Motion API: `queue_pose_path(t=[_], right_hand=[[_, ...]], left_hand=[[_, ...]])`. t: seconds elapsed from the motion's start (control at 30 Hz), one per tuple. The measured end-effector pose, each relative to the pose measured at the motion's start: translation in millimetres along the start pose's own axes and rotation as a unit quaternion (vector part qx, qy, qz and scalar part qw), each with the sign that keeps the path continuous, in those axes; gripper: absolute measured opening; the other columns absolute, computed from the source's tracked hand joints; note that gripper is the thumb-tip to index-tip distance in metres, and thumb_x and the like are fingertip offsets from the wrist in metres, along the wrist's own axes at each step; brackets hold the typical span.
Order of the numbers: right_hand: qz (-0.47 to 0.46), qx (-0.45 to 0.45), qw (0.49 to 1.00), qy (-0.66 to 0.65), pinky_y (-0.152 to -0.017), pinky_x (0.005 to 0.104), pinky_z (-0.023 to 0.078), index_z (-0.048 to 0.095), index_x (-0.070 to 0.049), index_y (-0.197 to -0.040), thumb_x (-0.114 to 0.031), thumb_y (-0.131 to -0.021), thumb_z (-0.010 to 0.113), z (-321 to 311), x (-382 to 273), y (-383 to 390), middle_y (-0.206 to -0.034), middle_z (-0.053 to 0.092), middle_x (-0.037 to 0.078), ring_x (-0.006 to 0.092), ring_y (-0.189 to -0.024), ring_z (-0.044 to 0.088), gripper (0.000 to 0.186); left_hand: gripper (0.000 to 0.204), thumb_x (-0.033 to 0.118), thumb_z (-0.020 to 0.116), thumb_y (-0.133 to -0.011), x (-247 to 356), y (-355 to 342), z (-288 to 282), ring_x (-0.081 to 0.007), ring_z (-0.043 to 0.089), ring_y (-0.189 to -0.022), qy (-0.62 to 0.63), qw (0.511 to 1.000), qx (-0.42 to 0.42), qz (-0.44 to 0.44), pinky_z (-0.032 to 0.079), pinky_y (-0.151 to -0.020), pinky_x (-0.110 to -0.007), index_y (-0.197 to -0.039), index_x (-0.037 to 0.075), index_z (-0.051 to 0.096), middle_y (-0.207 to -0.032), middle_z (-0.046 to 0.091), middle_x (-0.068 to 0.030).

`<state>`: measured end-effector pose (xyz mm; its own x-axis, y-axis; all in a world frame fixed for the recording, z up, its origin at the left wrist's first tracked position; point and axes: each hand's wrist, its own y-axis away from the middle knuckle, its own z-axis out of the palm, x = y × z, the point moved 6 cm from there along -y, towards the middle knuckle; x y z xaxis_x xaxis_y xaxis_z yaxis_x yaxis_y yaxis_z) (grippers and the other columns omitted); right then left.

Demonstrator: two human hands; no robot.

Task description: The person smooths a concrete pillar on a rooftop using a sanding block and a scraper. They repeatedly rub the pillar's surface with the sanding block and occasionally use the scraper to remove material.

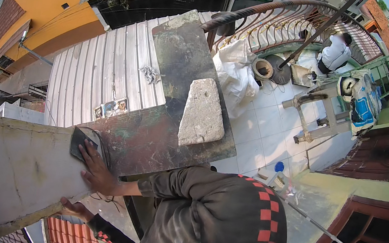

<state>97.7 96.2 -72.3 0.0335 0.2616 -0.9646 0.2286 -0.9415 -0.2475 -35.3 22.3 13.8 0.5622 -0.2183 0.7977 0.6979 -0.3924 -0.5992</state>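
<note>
My right hand (95,172) presses a dark flat pad (77,141) against the right end of a weathered white wall (5,158), its fingers spread over the pad. Below it my left hand (73,208) grips the wall's lower edge. My arm, in a dark sleeve with red checks, reaches across the lower middle. Beside the pad lie a thin dark cord and a worn metal-looking platform (141,138), which bears a rough pale slab (201,112) shaped like a trapezoid.
A person (335,52) in white crouches by the curved balcony railing (283,11). On the tiles are white sacks (233,71), a bucket (263,69), a metal stand (312,115) and a blue lid (279,166). A corrugated roof (79,78) lies beyond the platform; a long pole (320,228) is at lower right.
</note>
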Motion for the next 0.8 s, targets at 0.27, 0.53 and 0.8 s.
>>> queue_pose_path(t=[0.27, 0.53, 0.8], right_hand=[[-0.002, -0.022, 0.999, -0.028, -0.125, 0.0513, 0.009, 0.005, -0.006, -0.163, -0.047, -0.103, 0.046, 18, -16, 42, -0.169, -0.005, 0.021, 0.0408, -0.156, -0.002, 0.084], [-0.004, -0.010, 1.000, -0.020, -0.124, 0.0525, 0.009, 0.004, -0.003, -0.162, -0.046, -0.105, 0.044, 6, -5, 33, -0.168, -0.005, 0.024, 0.0432, -0.155, -0.002, 0.082], [0.000, -0.053, 0.997, -0.057, -0.124, 0.0546, 0.010, 0.003, 0.001, -0.161, -0.044, -0.105, 0.042, 5, -21, 33, -0.167, -0.006, 0.028, 0.0458, -0.155, -0.001, 0.081]], left_hand=[[0.083, 0.049, 0.055, -0.095, 96, -15, -30, -0.0401, 0.043, -0.134, -0.110, 0.943, 0.076, 0.305, 0.037, -0.113, -0.059, -0.156, 0.011, 0.013, -0.147, 0.037, -0.0229], [0.078, 0.018, 0.082, -0.074, 152, 109, 124, -0.0252, 0.061, -0.093, 0.124, 0.837, -0.529, 0.061, 0.048, -0.088, -0.036, -0.141, -0.001, 0.047, -0.105, 0.064, -0.0156], [0.116, 0.076, 0.069, -0.070, 174, 230, 262, -0.0527, 0.045, -0.127, -0.138, 0.760, -0.601, 0.204, 0.036, -0.096, -0.070, -0.159, 0.012, 0.031, -0.149, 0.036, -0.0377]])
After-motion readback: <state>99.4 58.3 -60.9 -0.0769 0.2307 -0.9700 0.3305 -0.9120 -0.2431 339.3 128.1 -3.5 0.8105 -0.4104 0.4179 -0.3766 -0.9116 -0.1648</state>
